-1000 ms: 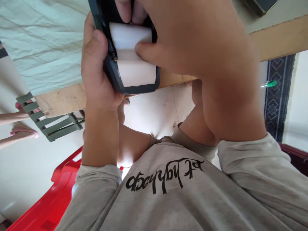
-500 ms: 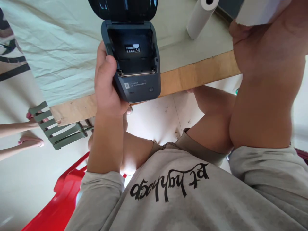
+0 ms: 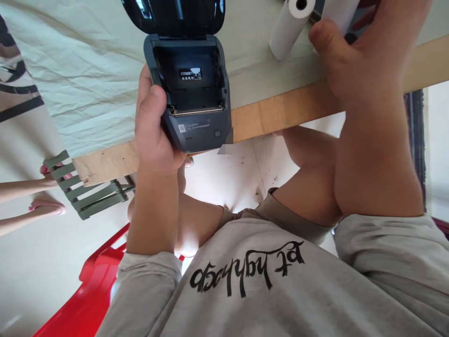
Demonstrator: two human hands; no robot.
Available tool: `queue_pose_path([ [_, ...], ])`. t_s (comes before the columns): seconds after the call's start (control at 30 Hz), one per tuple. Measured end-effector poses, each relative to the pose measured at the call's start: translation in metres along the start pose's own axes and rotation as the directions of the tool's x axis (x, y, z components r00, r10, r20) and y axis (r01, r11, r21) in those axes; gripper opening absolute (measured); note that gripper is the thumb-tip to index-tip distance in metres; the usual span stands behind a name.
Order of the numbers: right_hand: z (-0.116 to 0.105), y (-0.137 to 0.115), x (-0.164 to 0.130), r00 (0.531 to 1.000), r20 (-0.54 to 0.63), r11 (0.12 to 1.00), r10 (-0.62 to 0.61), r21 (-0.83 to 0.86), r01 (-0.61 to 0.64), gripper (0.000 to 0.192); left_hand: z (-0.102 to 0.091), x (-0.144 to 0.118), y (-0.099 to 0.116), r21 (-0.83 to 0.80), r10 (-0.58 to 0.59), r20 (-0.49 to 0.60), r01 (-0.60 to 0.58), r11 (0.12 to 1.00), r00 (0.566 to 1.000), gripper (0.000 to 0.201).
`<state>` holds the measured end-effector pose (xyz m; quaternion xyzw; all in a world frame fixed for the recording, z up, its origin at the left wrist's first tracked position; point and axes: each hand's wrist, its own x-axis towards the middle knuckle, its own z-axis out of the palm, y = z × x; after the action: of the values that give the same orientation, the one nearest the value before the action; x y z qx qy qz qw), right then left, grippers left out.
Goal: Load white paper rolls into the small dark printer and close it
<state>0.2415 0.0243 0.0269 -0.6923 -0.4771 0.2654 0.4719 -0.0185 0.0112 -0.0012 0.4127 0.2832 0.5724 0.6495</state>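
My left hand [image 3: 150, 121] is wrapped around the side of a dark label printer [image 3: 206, 128], thumb along its near left edge. The printer's glossy black lid [image 3: 175, 16] is swung up, and its paper bay [image 3: 191, 89] shows nothing inside but a small printed label. At the upper right, my right hand [image 3: 361, 56] has its thumb and fingers around a white paper roll [image 3: 339, 16], partly cut off by the frame. Just left of that hand, a second white paper roll [image 3: 287, 35] stands on the table, its dark core hole facing up.
A pale green cloth [image 3: 87, 84] covers the table, with a bare wooden edge [image 3: 277, 112] towards me. Below left are a green slatted folding stool [image 3: 94, 192] and a red plastic chair [image 3: 87, 285]. Another person's legs [image 3: 21, 189] show at the far left.
My right hand has moved left with its paper roll, close to the standing one, and turned so the thumb shows. The printer in my left hand has shifted slightly left and down.
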Motion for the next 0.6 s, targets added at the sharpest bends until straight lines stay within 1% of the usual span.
queue_pose_path([
  [0.07, -0.002, 0.009, 0.003, 0.979, 0.139, 0.983, -0.150, -0.086, 0.162, 0.052, 0.001, 0.000, 0.001, -0.002, -0.009, 0.004, 0.009, 1.000, 1.000, 0.025],
  [0.1, -0.003, 0.013, 0.005, 0.963, 0.178, 0.968, -0.203, -0.112, 0.225, 0.051, 0.000, 0.000, 0.001, 0.004, -0.018, 0.013, 0.018, 1.000, 1.000, 0.024],
  [0.2, -0.005, 0.024, 0.008, 0.927, 0.223, 0.931, -0.301, -0.141, 0.337, 0.051, -0.001, -0.001, 0.001, 0.020, -0.029, 0.026, 0.028, 0.999, 0.999, 0.023],
  [0.27, -0.006, 0.027, 0.008, 0.909, 0.228, 0.906, -0.350, -0.165, 0.390, 0.055, -0.002, -0.001, 0.001, 0.015, -0.023, 0.025, 0.023, 1.000, 0.999, 0.024],
  [0.33, -0.006, 0.029, 0.008, 0.898, 0.228, 0.880, -0.375, -0.215, 0.423, 0.055, -0.003, -0.001, 0.001, 0.011, -0.022, 0.032, 0.021, 1.000, 0.999, 0.025],
  [0.5, -0.006, 0.028, 0.009, 0.903, 0.256, 0.845, -0.344, -0.334, 0.417, 0.053, -0.005, 0.000, 0.002, 0.031, -0.042, 0.041, 0.040, 0.999, 0.998, 0.024],
  [0.6, -0.006, 0.026, 0.009, 0.902, 0.248, 0.825, -0.353, -0.372, 0.425, 0.060, -0.006, 0.001, 0.001, 0.039, -0.035, 0.040, 0.034, 0.999, 0.999, 0.024],
])
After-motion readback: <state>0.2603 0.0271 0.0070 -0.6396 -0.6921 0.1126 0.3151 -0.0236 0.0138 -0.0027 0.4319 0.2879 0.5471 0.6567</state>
